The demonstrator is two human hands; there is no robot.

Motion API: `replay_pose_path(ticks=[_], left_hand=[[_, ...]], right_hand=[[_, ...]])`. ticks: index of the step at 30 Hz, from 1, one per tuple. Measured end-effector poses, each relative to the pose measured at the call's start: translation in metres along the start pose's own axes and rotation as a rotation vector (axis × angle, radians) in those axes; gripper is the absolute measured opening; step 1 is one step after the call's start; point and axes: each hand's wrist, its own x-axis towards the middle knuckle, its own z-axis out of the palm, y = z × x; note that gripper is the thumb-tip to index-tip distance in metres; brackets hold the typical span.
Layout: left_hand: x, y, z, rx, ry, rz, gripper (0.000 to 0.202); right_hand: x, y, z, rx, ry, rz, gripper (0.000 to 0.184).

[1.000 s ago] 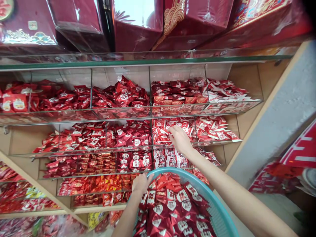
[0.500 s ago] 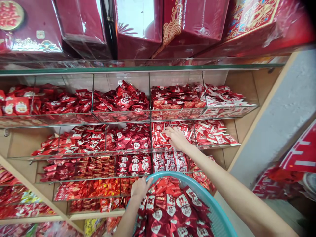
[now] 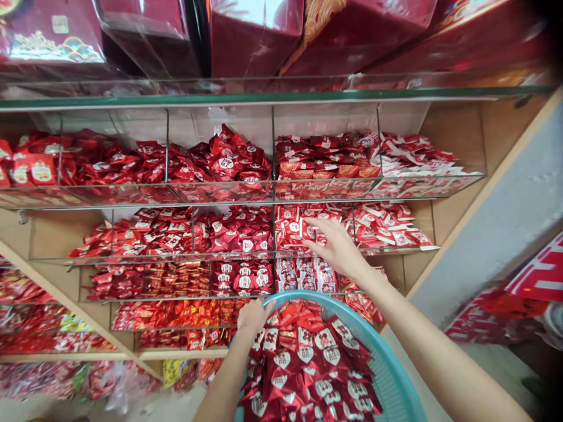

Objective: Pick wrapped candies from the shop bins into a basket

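Note:
My left hand [image 3: 253,316] grips the rim of a teal plastic basket [image 3: 387,375] heaped with dark red, heart-marked candy packets [image 3: 308,369]. My right hand [image 3: 336,246] reaches out over the front glass of a middle-tier bin, fingers spread flat on the red-and-white candy packets [image 3: 292,225] lying there; nothing is held in it. Stepped glass bins [image 3: 272,193] rise in tiers in front of me, each filled with red wrapped sweets.
Large dark red gift boxes [image 3: 255,35] wrapped in film stand on the top glass shelf [image 3: 264,97]. A wooden frame and a grey wall [image 3: 497,217] close off the right side. More packets lie in lower bins at left [image 3: 39,340].
My right hand has pulled back a little toward the bin's front edge and its fingers have spread. The view has tilted slightly. My left hand stays on the basket rim.

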Motion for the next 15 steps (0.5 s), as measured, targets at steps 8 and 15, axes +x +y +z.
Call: replay_pose_path(ticks=[8, 15], left_hand=[[0.000, 0.003, 0.001, 0.035, -0.001, -0.004, 0.067], [-0.003, 0.004, 0.000, 0.040, 0.028, -0.006, 0.072]], right_hand=[[-0.125, -0.070, 0.031, 0.378, -0.516, 0.211, 0.045], [-0.200, -0.093, 0.057, 0.493, -1.055, 0.130, 0.039]])
